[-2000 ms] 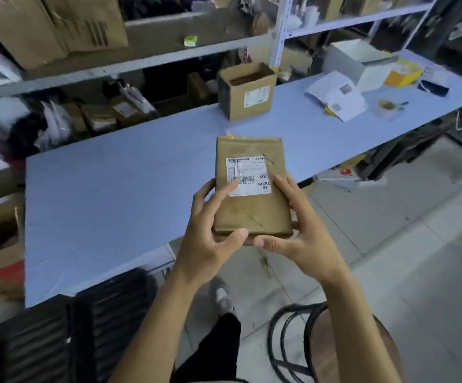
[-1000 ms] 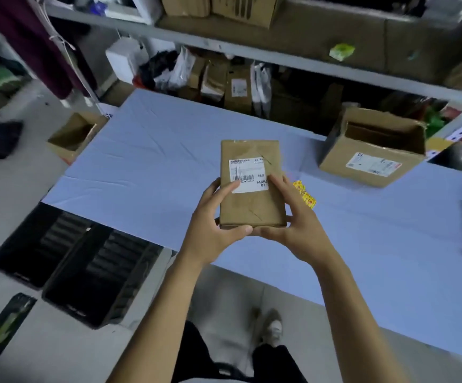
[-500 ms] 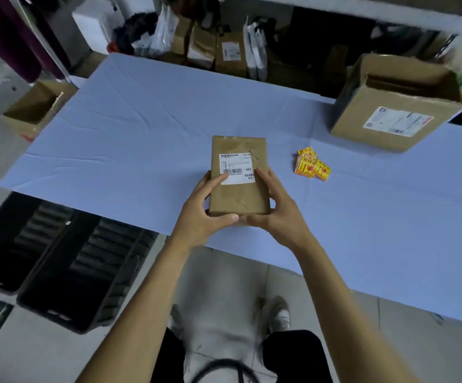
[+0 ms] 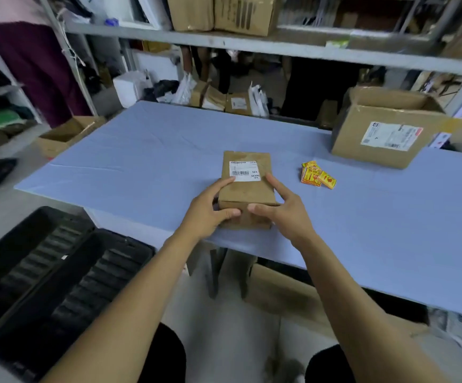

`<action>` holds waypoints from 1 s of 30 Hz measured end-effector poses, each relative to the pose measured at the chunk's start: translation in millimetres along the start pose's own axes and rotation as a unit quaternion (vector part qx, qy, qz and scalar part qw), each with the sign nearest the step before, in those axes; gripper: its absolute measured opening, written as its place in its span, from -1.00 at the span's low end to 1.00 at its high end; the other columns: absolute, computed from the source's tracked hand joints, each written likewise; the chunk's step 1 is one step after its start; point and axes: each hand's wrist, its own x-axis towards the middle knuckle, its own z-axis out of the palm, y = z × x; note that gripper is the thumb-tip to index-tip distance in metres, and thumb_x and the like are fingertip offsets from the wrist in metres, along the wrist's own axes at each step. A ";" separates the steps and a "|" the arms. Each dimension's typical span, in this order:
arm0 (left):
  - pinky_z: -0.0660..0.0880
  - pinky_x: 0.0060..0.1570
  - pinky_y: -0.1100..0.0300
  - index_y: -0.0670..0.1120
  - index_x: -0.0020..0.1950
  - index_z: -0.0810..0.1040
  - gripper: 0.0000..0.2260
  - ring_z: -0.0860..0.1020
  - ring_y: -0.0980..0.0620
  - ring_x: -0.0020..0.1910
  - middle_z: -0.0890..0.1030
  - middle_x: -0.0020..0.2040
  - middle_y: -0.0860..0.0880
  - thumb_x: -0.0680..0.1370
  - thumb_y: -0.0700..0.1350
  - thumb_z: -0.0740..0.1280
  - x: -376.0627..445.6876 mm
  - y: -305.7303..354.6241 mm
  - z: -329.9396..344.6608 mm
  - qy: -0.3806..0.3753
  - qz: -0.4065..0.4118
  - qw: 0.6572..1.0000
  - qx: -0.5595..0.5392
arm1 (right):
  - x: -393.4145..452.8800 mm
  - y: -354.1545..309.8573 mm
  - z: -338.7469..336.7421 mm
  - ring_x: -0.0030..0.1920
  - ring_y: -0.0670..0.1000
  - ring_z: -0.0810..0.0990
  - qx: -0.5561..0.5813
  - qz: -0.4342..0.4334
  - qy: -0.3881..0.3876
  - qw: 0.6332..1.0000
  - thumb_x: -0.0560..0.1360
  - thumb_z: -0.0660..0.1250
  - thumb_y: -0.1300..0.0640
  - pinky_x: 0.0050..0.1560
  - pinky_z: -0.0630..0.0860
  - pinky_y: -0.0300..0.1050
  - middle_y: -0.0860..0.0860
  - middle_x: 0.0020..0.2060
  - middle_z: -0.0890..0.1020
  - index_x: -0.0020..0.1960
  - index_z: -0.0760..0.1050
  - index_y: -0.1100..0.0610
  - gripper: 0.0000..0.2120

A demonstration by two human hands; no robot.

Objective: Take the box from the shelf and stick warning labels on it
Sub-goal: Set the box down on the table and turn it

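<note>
A small brown cardboard box (image 4: 247, 186) with a white barcode label on top rests on the blue table (image 4: 141, 167), near its front edge. My left hand (image 4: 210, 210) grips its left and near side, thumb on the front face. My right hand (image 4: 279, 210) holds its right and near side, index finger stretched along the top. A small stack of yellow and red warning labels (image 4: 317, 176) lies on the table just right of the box, untouched.
A larger open cardboard box (image 4: 384, 131) stands at the back right of the table. Metal shelves (image 4: 252, 45) with cartons and bags rise behind. Black crates (image 4: 58, 277) sit on the floor at the left, and an open carton (image 4: 67, 134) beyond them.
Both hands brought the box from mid-air, forward and down onto the blue table beside the labels. The view swung from the table's left end to face the shelves.
</note>
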 end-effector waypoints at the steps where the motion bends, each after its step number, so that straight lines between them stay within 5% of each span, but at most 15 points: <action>1: 0.51 0.23 0.28 0.19 0.44 0.38 -0.37 0.50 0.02 0.34 0.46 0.42 0.05 0.45 -0.16 0.51 -0.8 3.6 -0.6 -0.001 0.001 1.000 0.001 | -1.7 -1.3 0.4 -0.05 -0.23 0.67 0.001 0.002 0.002 1.000 0.28 0.63 0.17 0.09 0.65 -0.09 -0.26 0.00 0.62 0.44 0.41 -0.16 -0.19; 3: 0.51 0.17 0.35 0.16 0.45 0.38 -0.39 0.48 0.02 0.33 0.46 0.41 0.05 0.46 -0.14 0.50 -1.8 9.0 -1.7 -0.006 -0.001 1.000 0.006 | -5.2 -3.6 1.8 0.02 -0.18 0.64 -0.004 0.001 0.002 1.000 0.27 0.64 0.13 0.16 0.62 0.02 -0.28 0.03 0.58 0.44 0.40 -0.16 -0.19; 5: 0.51 0.25 0.18 0.18 0.43 0.40 -0.44 0.46 -0.01 0.35 0.45 0.43 0.04 0.47 -0.04 0.49 -1.3 9.4 -1.7 0.000 0.000 1.000 0.005 | -7.6 -3.1 2.6 0.01 -0.17 0.65 -0.001 0.001 0.003 1.000 0.29 0.63 0.12 0.14 0.63 0.01 -0.28 0.00 0.60 0.44 0.40 -0.17 -0.21; 8: 0.52 0.29 0.01 0.17 0.39 0.45 -0.50 0.50 -0.01 0.33 0.50 0.39 0.02 0.47 0.01 0.48 2.1 6.9 1.0 0.021 0.001 1.000 -0.020 | -8.9 -1.8 2.9 -0.16 -0.34 0.66 -0.017 -0.017 0.017 1.000 0.36 0.59 0.15 -0.10 0.62 -0.30 -0.30 -0.11 0.60 0.44 0.41 -0.14 -0.28; 15: 0.50 0.04 0.48 0.15 0.40 0.46 -0.51 0.52 0.12 0.23 0.52 0.33 0.10 0.49 -0.03 0.47 36.7 -3.2 -2.2 0.020 0.023 1.000 -0.004 | 21.0 8.5 6.2 -0.17 -0.46 0.59 -0.051 -0.038 0.057 0.996 0.38 0.57 0.08 -0.24 0.51 -0.47 -0.35 -0.07 0.57 0.40 0.42 -0.21 -0.34; 22: 0.46 -0.06 0.56 0.14 0.39 0.47 -0.51 0.53 0.32 0.09 0.54 0.25 0.13 0.49 -0.06 0.47 69.6 -8.3 -4.1 0.021 0.031 0.999 -0.005 | 55.5 13.5 1.6 -0.11 -0.37 0.63 -0.064 -0.046 0.062 0.995 0.36 0.57 0.04 -0.15 0.55 -0.40 -0.28 -0.04 0.63 0.38 0.43 -0.26 -0.34; 26: 0.48 -0.05 0.53 0.14 0.41 0.45 -0.50 0.54 0.12 0.19 0.53 0.26 0.12 0.49 -0.05 0.47 72.7 -10.0 -1.6 0.032 0.036 0.999 -0.015 | 59.6 14.4 1.0 -0.05 -0.33 0.64 -0.069 -0.052 0.058 0.995 0.37 0.56 0.00 -0.11 0.57 -0.35 -0.30 0.02 0.62 0.37 0.40 -0.31 -0.35; 30: 0.50 0.05 0.44 0.19 0.48 0.34 -0.38 0.52 0.13 0.23 0.52 0.26 0.16 0.48 -0.06 0.48 61.7 -14.7 8.0 0.063 0.040 0.997 -0.023 | 53.2 21.7 3.2 0.04 -0.30 0.63 -0.076 -0.077 0.050 0.993 0.43 0.51 -0.02 -0.09 0.54 -0.41 -0.17 0.19 0.62 0.43 0.30 -0.33 -0.32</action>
